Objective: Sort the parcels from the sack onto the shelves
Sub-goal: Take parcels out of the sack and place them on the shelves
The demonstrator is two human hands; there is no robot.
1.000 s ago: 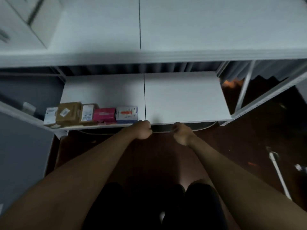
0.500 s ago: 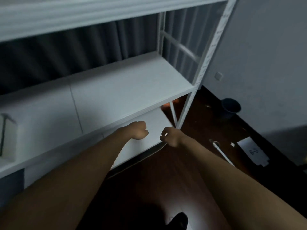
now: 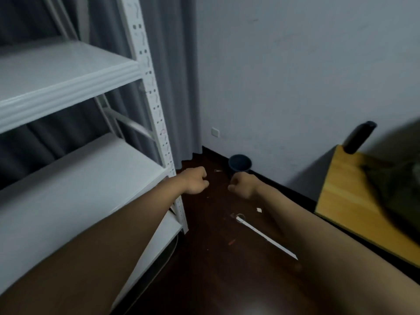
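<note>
Head view, left hand [image 3: 196, 183] fisted beside shelf [image 3: 68, 71] post, right hand [image 3: 243, 185] fisted over floor [image 3: 216, 269]

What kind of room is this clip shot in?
Probably a spare room used for storage: white metal shelving against grey curtains, a dark wood floor, and a wooden table by the wall.

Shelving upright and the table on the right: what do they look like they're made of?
The shelving upright looks like white-painted metal: a thin angled post with rows of punched slots. The table looks like light wood or wood laminate, matte yellow-tan with a thin flat edge; blur hides any grain, so I can't tell which.
</note>
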